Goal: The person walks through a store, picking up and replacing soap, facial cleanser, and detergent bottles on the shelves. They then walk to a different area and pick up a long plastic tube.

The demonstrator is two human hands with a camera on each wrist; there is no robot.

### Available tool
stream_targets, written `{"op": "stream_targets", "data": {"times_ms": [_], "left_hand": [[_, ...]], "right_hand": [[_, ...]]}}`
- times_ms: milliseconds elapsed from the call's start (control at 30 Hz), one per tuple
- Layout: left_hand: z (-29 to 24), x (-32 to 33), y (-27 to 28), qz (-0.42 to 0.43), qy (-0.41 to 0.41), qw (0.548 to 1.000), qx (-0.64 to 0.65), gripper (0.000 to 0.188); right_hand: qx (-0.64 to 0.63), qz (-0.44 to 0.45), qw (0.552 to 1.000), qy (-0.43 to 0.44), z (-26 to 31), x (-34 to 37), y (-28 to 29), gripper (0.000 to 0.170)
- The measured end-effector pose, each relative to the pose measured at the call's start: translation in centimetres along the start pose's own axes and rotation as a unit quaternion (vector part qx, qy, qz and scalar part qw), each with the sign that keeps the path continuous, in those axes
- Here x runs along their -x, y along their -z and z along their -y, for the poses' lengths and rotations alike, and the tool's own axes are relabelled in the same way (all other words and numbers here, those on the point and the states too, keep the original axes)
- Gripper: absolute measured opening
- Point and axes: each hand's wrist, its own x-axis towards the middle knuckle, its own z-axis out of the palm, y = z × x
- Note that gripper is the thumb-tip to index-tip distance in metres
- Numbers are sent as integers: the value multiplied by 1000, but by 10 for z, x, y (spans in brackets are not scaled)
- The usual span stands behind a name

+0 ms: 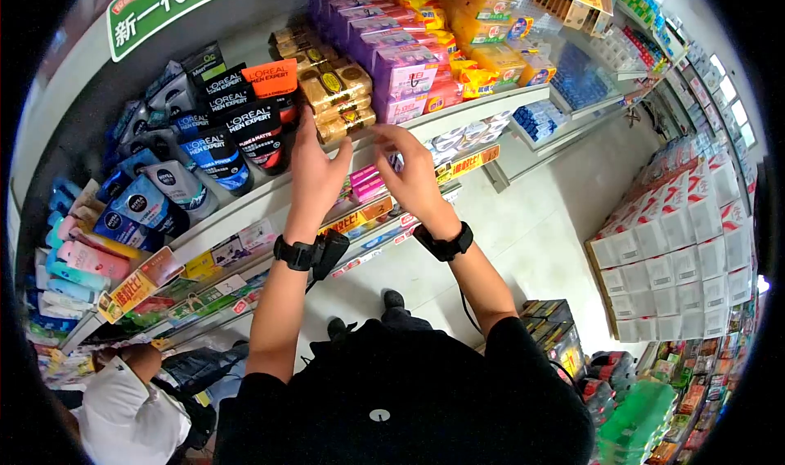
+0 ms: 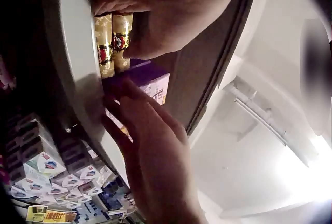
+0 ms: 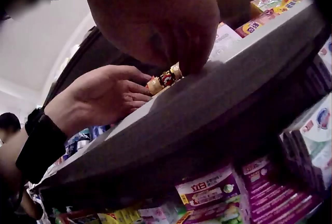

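Note:
Gold-wrapped packs (image 1: pixel 335 89) stand stacked on the shelf between black face-wash tubes (image 1: pixel 253 130) and purple boxes (image 1: pixel 405 72). The left hand (image 1: pixel 315 166) is at the left side of the stack, fingers extended, thumb apart; in the right wrist view the left hand (image 3: pixel 106 97) has its fingertips against a gold pack (image 3: pixel 166 78). On the stack's right front is the right hand (image 1: pixel 413 179), fingers bent loosely; the left wrist view shows the right hand (image 2: pixel 155 146) beside the gold packs (image 2: pixel 113 42) and a purple box (image 2: pixel 155 86). Whether it touches them is unclear.
Blue and silver tubes (image 1: pixel 168 191) fill the shelf at left, yellow packs (image 1: pixel 478 80) at right. Price labels line the shelf edge (image 1: pixel 245 211). Stacked white boxes (image 1: pixel 679 252) stand on the floor at right. A person in white (image 1: pixel 127 412) is at lower left.

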Motion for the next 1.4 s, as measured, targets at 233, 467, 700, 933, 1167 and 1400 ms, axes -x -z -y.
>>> {"op": "stream_targets", "data": {"times_ms": [233,467,700,933,1167,1400], "left_hand": [[3,-5,3,-15,13,999,33,68],[-14,-14,10,-22,7,998,-59,62],[-15,-19,13,10,53,994,-96,51],[-3,-13,7,-33,25,990,-137,47],[-4,-11,9,-25,35,991,-130,53],[-10,-11,11,-12,29,988,-154,61]], "right_hand": [[40,6,999,35,-4,-3,-4,34],[121,-5,982,144,37,-45,3,33],[297,142,924,195,42,-104,-20,51],[370,284,870,161,32,-137,-24,50],[358,314,869,137,34,-150,-22,63],[359,302,862,191,10,-154,-27,72]]}}
